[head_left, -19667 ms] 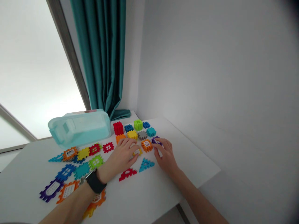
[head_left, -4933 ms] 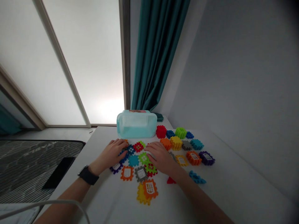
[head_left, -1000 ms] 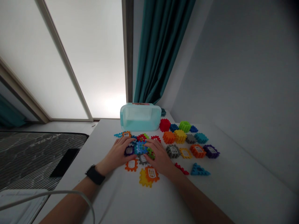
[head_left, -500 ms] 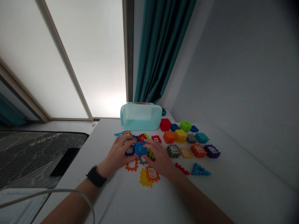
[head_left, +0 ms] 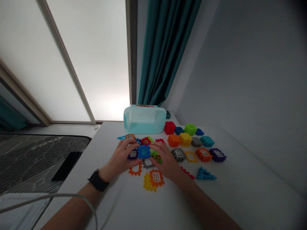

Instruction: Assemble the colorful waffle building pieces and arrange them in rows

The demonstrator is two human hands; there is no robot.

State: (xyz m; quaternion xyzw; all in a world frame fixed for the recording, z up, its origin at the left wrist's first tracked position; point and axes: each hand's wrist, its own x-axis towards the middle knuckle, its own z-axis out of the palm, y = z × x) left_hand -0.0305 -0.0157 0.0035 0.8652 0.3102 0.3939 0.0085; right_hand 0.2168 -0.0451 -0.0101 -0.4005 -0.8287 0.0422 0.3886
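Note:
A blue square interlocking block piece lies flat between my two hands. My left hand curls round a purple window piece at its left, thumb at the near edge and fingers at the far edge. My right hand curves round a green piece on the other side, its thumb and fingers at opposite edges. A red piece sits beyond the blue one, a grey window piece before it. Whether these pieces are interlocked I cannot tell.
Nearer lie orange window pieces and a yellow piece. A clear teal bin on its side stands at the back. Stacks of coloured pieces and a blue triangular piece are on the right. A white cable crosses lower left.
My right hand has shifted slightly right, away from the blue piece, and more of the green and grey pieces shows. The blue piece is more fully visible. My left hand has barely moved.

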